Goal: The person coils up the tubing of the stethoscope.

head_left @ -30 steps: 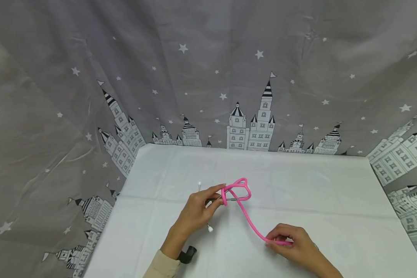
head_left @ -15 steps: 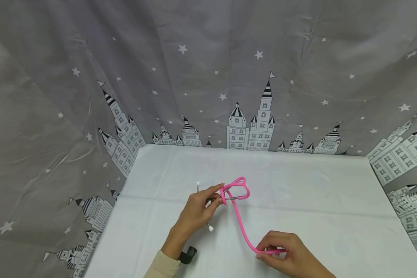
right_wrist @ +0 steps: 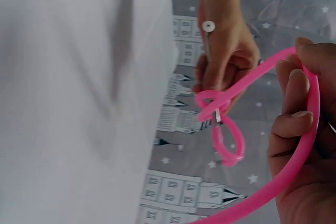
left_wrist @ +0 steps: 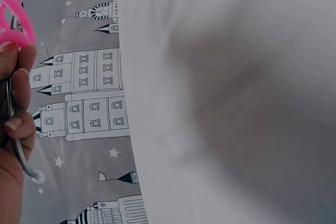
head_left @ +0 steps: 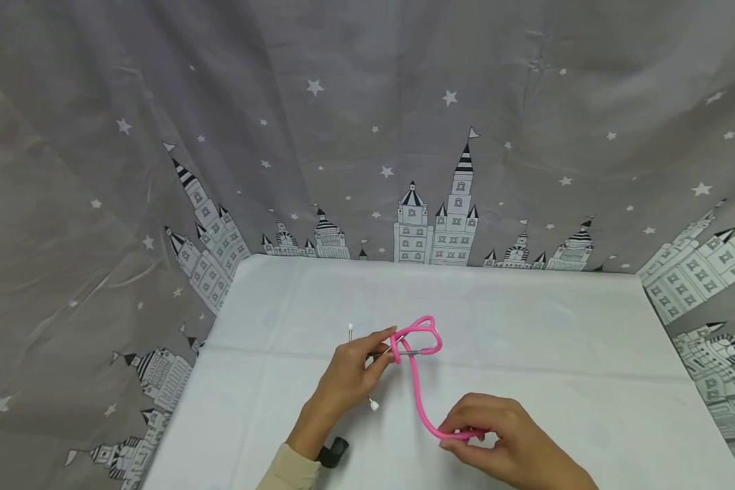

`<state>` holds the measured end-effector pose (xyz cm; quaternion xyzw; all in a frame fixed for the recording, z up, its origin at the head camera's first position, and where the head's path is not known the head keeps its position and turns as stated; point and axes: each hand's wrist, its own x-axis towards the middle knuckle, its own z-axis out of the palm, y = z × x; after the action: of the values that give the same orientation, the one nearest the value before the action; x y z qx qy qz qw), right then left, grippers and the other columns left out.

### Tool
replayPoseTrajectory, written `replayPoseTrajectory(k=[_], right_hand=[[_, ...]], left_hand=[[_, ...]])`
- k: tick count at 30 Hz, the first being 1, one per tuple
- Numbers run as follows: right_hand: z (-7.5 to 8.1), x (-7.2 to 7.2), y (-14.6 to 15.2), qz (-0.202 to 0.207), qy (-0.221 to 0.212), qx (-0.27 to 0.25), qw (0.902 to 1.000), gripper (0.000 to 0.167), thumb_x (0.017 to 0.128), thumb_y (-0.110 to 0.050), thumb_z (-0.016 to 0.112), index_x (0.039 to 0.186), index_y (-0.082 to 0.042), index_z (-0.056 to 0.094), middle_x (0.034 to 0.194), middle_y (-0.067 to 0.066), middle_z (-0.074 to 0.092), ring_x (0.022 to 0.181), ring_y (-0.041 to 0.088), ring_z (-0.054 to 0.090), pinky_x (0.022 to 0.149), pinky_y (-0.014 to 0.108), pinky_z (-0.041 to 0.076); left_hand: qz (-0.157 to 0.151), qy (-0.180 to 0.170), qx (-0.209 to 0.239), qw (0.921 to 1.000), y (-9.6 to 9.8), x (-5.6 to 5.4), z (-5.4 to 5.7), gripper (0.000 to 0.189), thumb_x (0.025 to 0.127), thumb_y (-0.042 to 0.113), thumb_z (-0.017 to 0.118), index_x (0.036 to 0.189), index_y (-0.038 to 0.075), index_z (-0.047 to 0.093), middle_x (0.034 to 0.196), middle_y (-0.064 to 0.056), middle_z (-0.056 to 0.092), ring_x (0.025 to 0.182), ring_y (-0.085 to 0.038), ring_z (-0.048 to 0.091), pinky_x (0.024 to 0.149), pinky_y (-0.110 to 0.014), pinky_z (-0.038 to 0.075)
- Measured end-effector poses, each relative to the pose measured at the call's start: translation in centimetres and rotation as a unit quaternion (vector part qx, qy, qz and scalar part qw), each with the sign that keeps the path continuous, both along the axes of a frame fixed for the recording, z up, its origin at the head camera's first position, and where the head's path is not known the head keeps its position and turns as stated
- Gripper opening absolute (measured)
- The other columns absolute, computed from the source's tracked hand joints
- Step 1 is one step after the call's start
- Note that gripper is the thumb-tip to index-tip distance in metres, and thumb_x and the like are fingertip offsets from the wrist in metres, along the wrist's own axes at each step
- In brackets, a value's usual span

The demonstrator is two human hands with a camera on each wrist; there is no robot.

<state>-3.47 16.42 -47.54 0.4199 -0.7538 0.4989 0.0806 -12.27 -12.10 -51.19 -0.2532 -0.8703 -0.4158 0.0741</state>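
A person's right hand [head_left: 508, 435] pinched the loose tail of a pink tube [head_left: 416, 391] between thumb and fingers at the near side of the scene, just right of center. To its left, a black item [head_left: 333, 452] sat at the left wrist, beyond the edge of a beige sleeve [head_left: 289, 468]. Farther in, the left hand [head_left: 346, 367] was clamped on metal rods [head_left: 409, 352], its fingertips at the tube's loops; one white tip [head_left: 374, 405] showed on its near side, another on its far side. The hands were apart, joined only by the tube.

The key relation lay between right hand and loops: the loops stood far and left of it, off the right side of the left fingertips, so the left hand was much the nearer. The tail's long axis ran from loops toward the near side, then bent right into the right hand's grip.

Beyond lay a white-covered table [head_left: 557, 340] and a gray backdrop [head_left: 343, 102] of stars and castles.

Against one second earlier, the right hand had shifted left, and the tail, then slanting outward, dropped more steeply. The left hand had barely changed place.
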Motion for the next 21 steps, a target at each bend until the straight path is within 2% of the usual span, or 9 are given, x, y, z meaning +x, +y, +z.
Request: replayPoseTrajectory(k=[6, 9, 11, 16, 21], right_hand=[[1.9, -0.2, -0.8, 0.023, -0.023, 0.033, 0.9989, 0.03, 0.093, -0.008, 0.084, 0.116, -0.027, 0.076, 0.102, -0.011, 0.075, 0.09, -0.001, 0.068, 0.077, 0.011, 0.057], [2.3, -0.3, -1.4, 0.033, -0.011, 0.036, 0.9987, 0.03, 0.094, -0.008, 0.084, 0.116, -0.027, 0.076, 0.102, -0.011, 0.075, 0.091, -0.002, 0.067, 0.079, 0.009, 0.056], [2.6, -0.6, -1.9, 0.038, 0.011, 0.031, 0.9987, 0.028, 0.094, -0.009, 0.083, 0.115, -0.026, 0.076, 0.103, -0.011, 0.075, 0.092, -0.002, 0.067, 0.081, 0.009, 0.055], [4.0, -1.9, -2.8, 0.039, 0.091, 0.009, 0.995, 0.025, 0.093, -0.007, 0.084, 0.112, -0.02, 0.076, 0.101, -0.01, 0.074, 0.092, 0.001, 0.068, 0.085, 0.009, 0.055], [5.8, -3.3, -2.8, 0.016, 0.118, 0.023, 0.9926, 0.023, 0.093, -0.008, 0.084, 0.11, -0.022, 0.076, 0.101, -0.012, 0.074, 0.092, 0.0, 0.066, 0.087, 0.01, 0.053]], left_hand=[[0.004, 0.015, 0.0, 0.9999, 0.1, -0.1, 0.0, 0.05, 0.095, 0.014, 0.083, 0.143, 0.012, 0.069, 0.101, 0.004, 0.084, 0.083, -0.002, 0.067, 0.08, -0.031, 0.063], [-0.004, 0.029, 0.001, 0.9996, 0.3, -0.2, -0.1, 0.05, 0.095, 0.013, 0.083, 0.142, 0.01, 0.069, 0.101, 0.002, 0.085, 0.083, -0.004, 0.07, 0.081, -0.028, 0.064], [-0.01, 0.036, -0.002, 0.9993, 0.5, -0.2, -0.2, 0.05, 0.095, 0.014, 0.084, 0.143, 0.009, 0.069, 0.102, 0.001, 0.085, 0.086, -0.006, 0.074, 0.083, -0.027, 0.064], [-0.021, 0.03, -0.01, 0.9993, 0.8, 0.0, -0.1, 0.05, 0.096, 0.016, 0.083, 0.144, 0.01, 0.069, 0.107, -0.003, 0.085, 0.094, -0.01, 0.081, 0.089, -0.031, 0.066], [-0.022, 0.016, -0.02, 0.9994, 0.8, 0.2, 0.0, 0.049, 0.096, 0.017, 0.083, 0.143, 0.012, 0.07, 0.11, -0.003, 0.085, 0.095, -0.009, 0.081, 0.089, -0.031, 0.066]])
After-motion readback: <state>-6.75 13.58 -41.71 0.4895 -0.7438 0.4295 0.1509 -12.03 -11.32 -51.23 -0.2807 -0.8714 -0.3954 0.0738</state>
